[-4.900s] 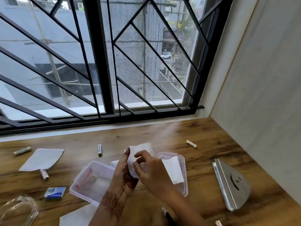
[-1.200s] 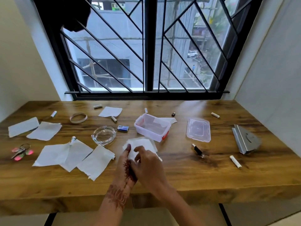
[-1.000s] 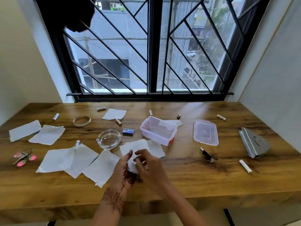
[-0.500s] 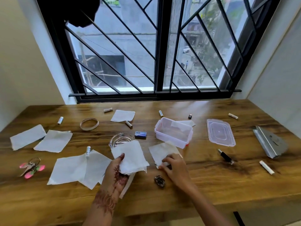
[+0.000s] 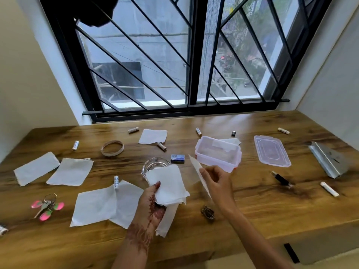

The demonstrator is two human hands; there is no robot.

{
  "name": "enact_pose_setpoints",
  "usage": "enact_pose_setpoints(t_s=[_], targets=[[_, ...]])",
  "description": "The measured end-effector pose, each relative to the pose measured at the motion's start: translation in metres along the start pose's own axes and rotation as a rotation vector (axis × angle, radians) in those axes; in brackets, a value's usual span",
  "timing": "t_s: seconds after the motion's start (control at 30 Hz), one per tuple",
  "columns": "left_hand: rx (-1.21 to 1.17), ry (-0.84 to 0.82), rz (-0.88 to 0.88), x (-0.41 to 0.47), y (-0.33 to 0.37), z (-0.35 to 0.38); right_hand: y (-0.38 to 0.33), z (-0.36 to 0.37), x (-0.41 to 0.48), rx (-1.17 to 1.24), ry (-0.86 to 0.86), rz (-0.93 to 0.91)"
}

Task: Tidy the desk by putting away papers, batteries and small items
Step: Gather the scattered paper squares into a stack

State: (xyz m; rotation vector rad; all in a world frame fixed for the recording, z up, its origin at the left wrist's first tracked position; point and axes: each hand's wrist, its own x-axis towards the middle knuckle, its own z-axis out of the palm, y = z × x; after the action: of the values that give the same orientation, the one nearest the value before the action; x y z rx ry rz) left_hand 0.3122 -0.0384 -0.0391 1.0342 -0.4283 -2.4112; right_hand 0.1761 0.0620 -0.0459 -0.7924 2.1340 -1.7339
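Soft daylight from the window (image 5: pixel 174 61); wide-angle edge bending.

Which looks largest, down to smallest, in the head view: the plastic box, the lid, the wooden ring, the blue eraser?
1. Plastic box and lid: about alike, so not ranked apart.
2. Wooden ring.
3. Blue eraser.

1. Brown wooden desk (image 5: pixel 252 206): visible grain, smooth, faint sheen.
2. White paper sheets (image 5: pixel 71 171): thin, matt.
3. Translucent plastic box (image 5: pixel 217 162) and flat translucent plastic lid (image 5: pixel 272 152): smooth, slightly glossy.
4. Round clear glass dish (image 5: pixel 153 165): shiny.
5. Folded grey metal stand (image 5: pixel 330 160): dull sheen.
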Motion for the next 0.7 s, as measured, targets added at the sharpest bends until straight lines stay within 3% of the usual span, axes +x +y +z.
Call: enact_pose_setpoints(t_s=[0.13,0.3,0.4,0.57,0.7], targets=[[0.028,-0.034,-0.024,0.006,0.001,0.001,-0.017,0.013,-0.009,-0.067,-0.162,-0.187],[-0.021,-0.166,-0.063,0.014,0.0,0.01,-0.01,0.021,-0.015,-0.385,-0.4,-0.454],[-0.026,-0.24,-0.121,0.017,0.002,0.023,-0.005,0.018,-0.011,-0.397,-0.478,-0.518],[0.088,-0.111,-0.03,0.036,-0.001,0.041,-0.008,0.001,0.016,-0.34,-0.433,-0.53],[0.083,-0.087,0.064,0.049,-0.001,0.055,-0.01,-0.038,0.072,-0.267,-0.225,-0.511]])
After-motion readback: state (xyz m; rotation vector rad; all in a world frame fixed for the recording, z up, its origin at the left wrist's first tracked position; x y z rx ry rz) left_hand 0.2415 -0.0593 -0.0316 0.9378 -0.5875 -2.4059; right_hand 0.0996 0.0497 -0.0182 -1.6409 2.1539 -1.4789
